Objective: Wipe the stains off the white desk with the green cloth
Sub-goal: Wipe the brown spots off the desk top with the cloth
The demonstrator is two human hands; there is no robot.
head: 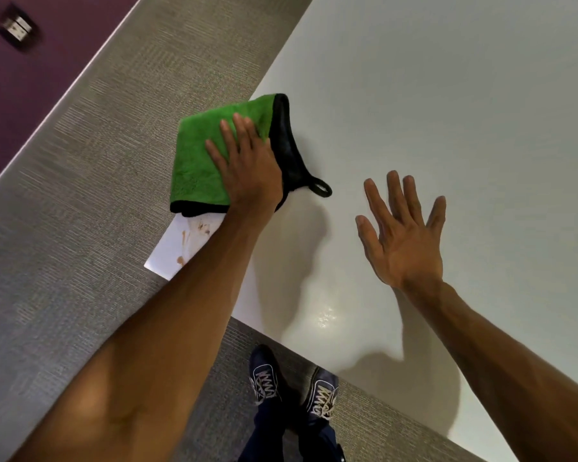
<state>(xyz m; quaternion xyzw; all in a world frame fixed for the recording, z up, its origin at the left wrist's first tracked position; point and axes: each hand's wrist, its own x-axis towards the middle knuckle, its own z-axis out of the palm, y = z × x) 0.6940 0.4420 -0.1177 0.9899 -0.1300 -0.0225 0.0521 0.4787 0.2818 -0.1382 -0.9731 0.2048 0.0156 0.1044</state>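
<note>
The green cloth (197,161), folded and edged in black, is pressed onto the left edge of the white desk (447,111) by the left hand (247,165). Its fingers (228,135) are laid straight across the cloth, not curled round it. Part of the cloth is carried out past the edge, over the carpet (80,228). Brown stains (194,235) are seen just nearer than the cloth, at the desk's near-left corner, partly hidden by the forearm.

Since the cloth is only pressed and not gripped, it could be pushed off the edge and dropped if a stroke is driven outward. With light pressure the stains could be smeared rather than lifted, and those closest to the corner could be missed. The black loop (322,188) could be dragged through the dirt.

The right hand (404,241) is held open, fingers spread, well apart from the cloth; whether the desk is touched cannot be told. Nothing is placed between cloth and stains. Dark shoes (267,381) are seen below the near edge.
</note>
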